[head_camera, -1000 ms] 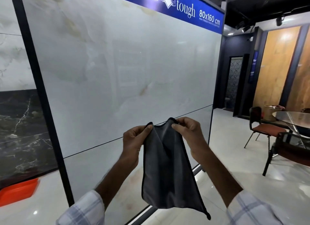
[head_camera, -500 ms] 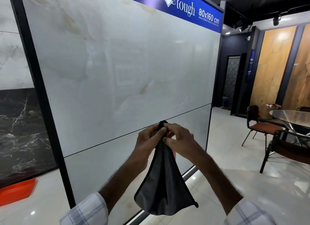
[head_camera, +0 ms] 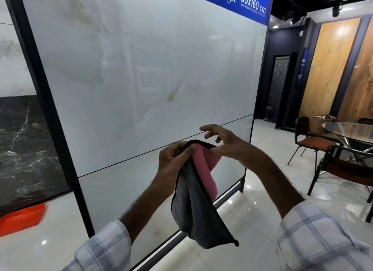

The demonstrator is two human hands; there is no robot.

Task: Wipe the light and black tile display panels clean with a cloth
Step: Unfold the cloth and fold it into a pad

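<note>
Grey, pink-backed microfibre cloth [head_camera: 193, 200] hangs near glossy light tile panel [head_camera: 151, 69], left hand [head_camera: 173, 161] gripping its fold, spread right hand [head_camera: 228, 145] thumbing the pink face, presumably forming a pad.

A tile showroom: a tall framed light panel [head_camera: 141, 69] beneath a blue "80x160 cm" sign [head_camera: 228, 6].

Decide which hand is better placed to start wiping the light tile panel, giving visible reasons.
Left, probably: the left hand grips the grey-and-pink cloth by its top edge before the light tile panel, while the right hand only touches it, fingers spread.
</note>
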